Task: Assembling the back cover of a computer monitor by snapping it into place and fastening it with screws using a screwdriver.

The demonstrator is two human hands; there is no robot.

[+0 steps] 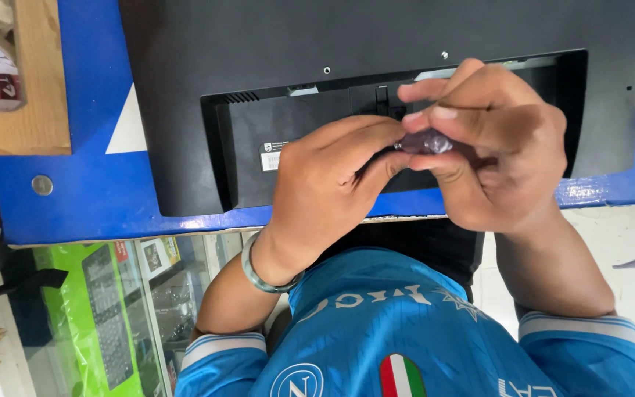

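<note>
While both hands meet over the back of a black monitor (185, 88), a small crinkled, shiny wrapped object (426, 141) sits pinched between them, just above the monitor's recessed rear panel (273, 147). Its exact kind cannot be told, since fingers cover most of it. Curled closed around it from the right, the right hand (494, 147) has its thumb under the object and its forefingers laid over the top. From the other side the left hand (332, 184) grips too, fingers bent in and thumb tip touching the near end of the object. A green bangle (259, 273) rings the left wrist. On the panel, partly hidden by the left hand, is a white label (270, 156), and two small screws show higher on the casing. Screen down, the monitor lies on a blue board (90, 184) with a white stripe. Nearest the camera is the person's blue jersey (376, 331); to the left stands a glass showcase (148, 309) holding a green box.
</note>
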